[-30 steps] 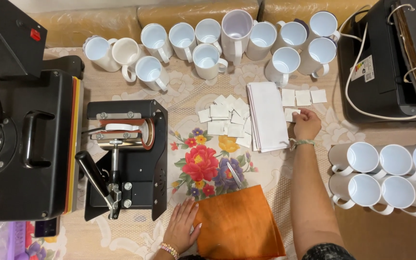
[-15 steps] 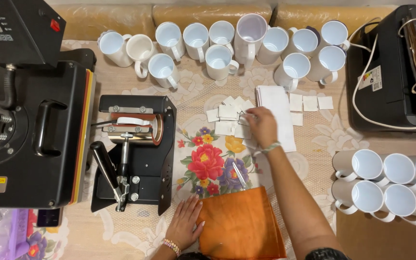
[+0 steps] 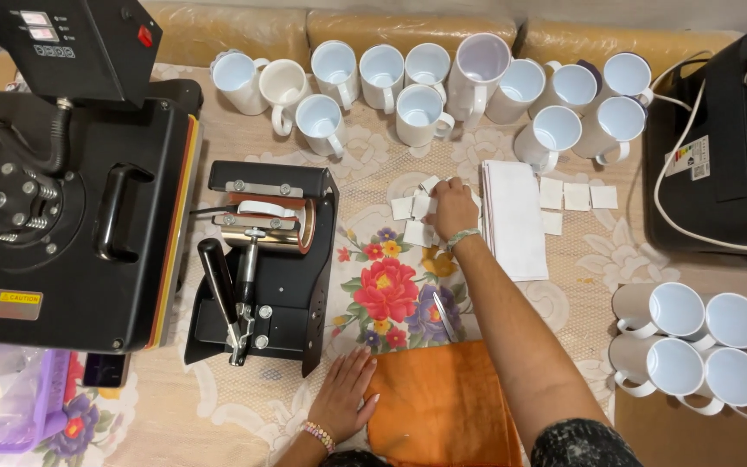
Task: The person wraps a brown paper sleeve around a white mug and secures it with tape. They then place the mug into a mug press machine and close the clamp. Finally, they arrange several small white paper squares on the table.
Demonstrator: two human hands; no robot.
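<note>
Paper squares (image 3: 415, 207) under right hand (image 3: 451, 207).

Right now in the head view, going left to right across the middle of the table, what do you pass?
Large black heat press → mug press → right hand on small white squares → white paper stack → black printer.

I see matt white paper squares (image 3: 415, 207) under my right hand (image 3: 451, 207), beside a stack of smooth white paper sheets (image 3: 514, 218). My left hand (image 3: 343, 393) lies next to an orange cloth (image 3: 443, 406), soft and matt. The mugs (image 3: 421, 112) look like glossy white ceramic. The mug press (image 3: 261, 259) is matt black metal with a shiny steel clamp. The worktop (image 3: 391, 285) wears a lacy floral cloth.
</note>
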